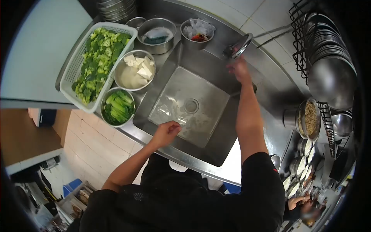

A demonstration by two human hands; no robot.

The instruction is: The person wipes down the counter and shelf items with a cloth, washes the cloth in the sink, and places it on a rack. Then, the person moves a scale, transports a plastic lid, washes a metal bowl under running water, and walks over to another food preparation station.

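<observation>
A steel sink lies in front of me, with a wet bottom and a round drain. Over its near left edge my left hand is loosely curled, and no object shows in its fingers. My right hand reaches to the far right corner, just below the metal faucet. Its fingers are partly spread and hold nothing visible; whether a fingertip touches the faucet is hard to tell.
Left of the sink stand a white basket of broccoli, a bowl of tofu and a bowl of greens. Behind are a steel pot and a bowl with plastic bags. A wire rack hangs right; another person's hand shows lower right.
</observation>
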